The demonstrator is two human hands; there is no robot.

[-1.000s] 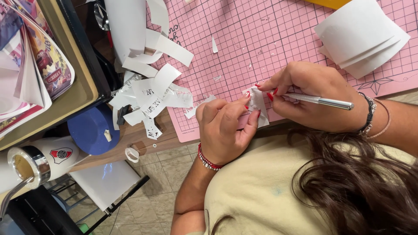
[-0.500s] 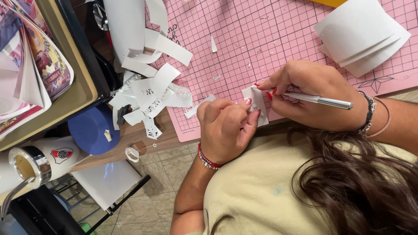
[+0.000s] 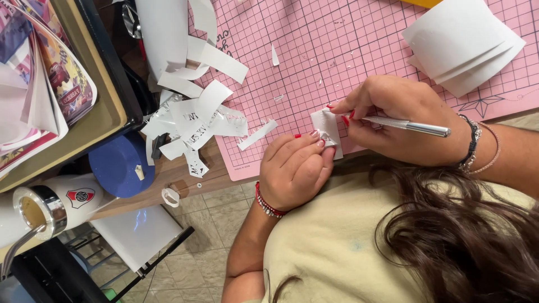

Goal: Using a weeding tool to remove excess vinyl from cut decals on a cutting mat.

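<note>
Barely any shift: the left hand (image 3: pixel 295 168) still pinched the small paper piece (image 3: pixel 327 128); the right hand (image 3: pixel 398 118), gripping the silver knife (image 3: pixel 412 127), kept cutting.

Paper piece (image 3: pixel 325 127): small, white, roughly rectangular, lying flat at the near edge of the mat, pinned under the left fingertips and just below the right fingertips. Knife (image 3: pixel 405 125): slim silver pen-shaped handle, held nearly level in the right hand, tip on the paper's upper edge.
</note>
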